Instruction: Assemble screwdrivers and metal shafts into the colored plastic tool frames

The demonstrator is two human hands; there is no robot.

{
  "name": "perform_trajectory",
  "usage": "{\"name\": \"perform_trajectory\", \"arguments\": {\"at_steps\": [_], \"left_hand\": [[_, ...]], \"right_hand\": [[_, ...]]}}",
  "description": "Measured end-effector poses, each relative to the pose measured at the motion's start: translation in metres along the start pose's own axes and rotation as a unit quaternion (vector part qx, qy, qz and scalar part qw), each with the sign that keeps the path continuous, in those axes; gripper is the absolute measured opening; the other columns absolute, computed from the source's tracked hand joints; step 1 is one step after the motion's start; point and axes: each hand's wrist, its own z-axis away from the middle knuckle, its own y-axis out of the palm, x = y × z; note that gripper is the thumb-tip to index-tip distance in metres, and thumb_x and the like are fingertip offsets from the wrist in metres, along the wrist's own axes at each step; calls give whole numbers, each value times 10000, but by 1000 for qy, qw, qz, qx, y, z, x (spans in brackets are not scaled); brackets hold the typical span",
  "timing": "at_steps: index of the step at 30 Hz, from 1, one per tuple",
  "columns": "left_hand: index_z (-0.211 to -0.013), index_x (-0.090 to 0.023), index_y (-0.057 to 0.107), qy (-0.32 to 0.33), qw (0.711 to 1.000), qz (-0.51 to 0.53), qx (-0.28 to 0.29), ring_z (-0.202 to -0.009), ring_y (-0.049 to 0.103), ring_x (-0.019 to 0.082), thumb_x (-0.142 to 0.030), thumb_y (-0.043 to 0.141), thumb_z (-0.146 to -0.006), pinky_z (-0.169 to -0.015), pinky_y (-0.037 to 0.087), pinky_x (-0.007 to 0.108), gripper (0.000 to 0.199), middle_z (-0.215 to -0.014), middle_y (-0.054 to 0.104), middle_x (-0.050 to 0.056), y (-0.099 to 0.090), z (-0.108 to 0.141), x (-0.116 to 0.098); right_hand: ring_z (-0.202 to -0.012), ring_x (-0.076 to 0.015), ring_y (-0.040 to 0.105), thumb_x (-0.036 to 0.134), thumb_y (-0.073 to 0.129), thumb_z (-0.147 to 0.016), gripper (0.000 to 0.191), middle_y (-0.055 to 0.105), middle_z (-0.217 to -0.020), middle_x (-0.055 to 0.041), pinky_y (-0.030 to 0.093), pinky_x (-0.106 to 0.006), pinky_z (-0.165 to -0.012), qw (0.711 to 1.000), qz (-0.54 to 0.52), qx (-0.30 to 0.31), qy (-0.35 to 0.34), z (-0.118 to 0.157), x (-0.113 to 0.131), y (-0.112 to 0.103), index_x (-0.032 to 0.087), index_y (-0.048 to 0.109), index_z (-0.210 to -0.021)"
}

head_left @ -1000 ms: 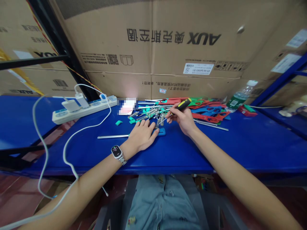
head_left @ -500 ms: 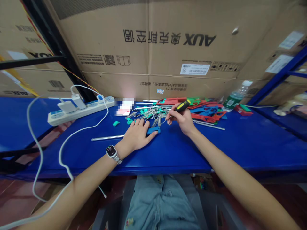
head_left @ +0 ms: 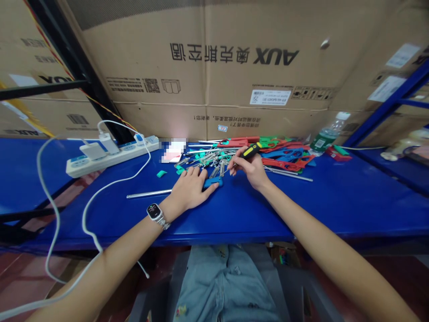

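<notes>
My left hand (head_left: 189,190) lies over a blue plastic casing (head_left: 213,182) on the table, its thumb along the near edge and the fingers beyond it, pressing it down. A thin metal tube (head_left: 149,194) runs out leftwards from under this hand; whether it joins the casing is hidden. A screwdriver (head_left: 252,151) with a black and yellow handle is gripped in my right hand (head_left: 251,170). Its shaft slants down left to the right end of the casing; I cannot tell if the tip touches. Just behind the casing lie small clear parts (head_left: 221,168).
Behind my hands spreads a pile of red, blue and green plastic casings (head_left: 288,154) with metal tubes. Loose green caps (head_left: 161,173) lie left. A power strip (head_left: 112,156) with white cables is farther left. A bottle (head_left: 326,136) stands right, before a large carton (head_left: 234,80).
The screwdriver and my right hand have shifted very slightly down and left along with the whole view. My left hand keeps its hold on the blue casing.
</notes>
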Motion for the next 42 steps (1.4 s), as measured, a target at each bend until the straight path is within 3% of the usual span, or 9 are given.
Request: {"name": "perform_trajectory", "arguments": {"at_steps": [11,24,33,37,42], "left_hand": [[-1030,-186,620,-3,1000,7,-2,-1042,582,362,-702,309,-1026,-895,497,496,602,-1062,636,158,0,-1,1],[-1056,-171,626,-1,1000,-3,0,-1037,591,363,-698,318,-1031,-884,507,499,611,-1074,641,165,-2,-1,0],[-1082,-164,628,7,1000,-1,0,-1054,593,384,-671,303,-1039,-897,508,529,604,-1089,643,182,-2,-1,0],[-1080,-163,625,4,1000,-1,5,-1055,600,378,-666,314,-1040,-904,512,526,593,-1092,646,178,-2,-1,0],[-1091,-159,629,-1,1000,-1,7,-1071,604,377,-671,321,-1040,-910,509,515,599,-1109,646,180,-4,0,-2]], "right_hand": [[-540,-190,611,436,737,-747,284,663,-637,-3,521,-362,-551,999,27,-6,18,1,1,0,260,514,-756],[-518,-178,589,478,741,-836,321,649,-639,2,524,-372,-553,995,100,22,-14,-4,2,8,255,512,-805],[-555,-188,608,325,656,-906,210,635,-621,5,483,-339,-559,952,279,106,-66,-24,16,30,251,502,-783],[-543,-193,619,314,689,-893,234,626,-590,10,469,-327,-540,953,270,125,-58,-33,15,35,255,490,-784],[-482,-178,594,429,738,-879,264,676,-633,5,460,-318,-482,968,225,108,-31,-31,5,32,253,544,-910]]}}
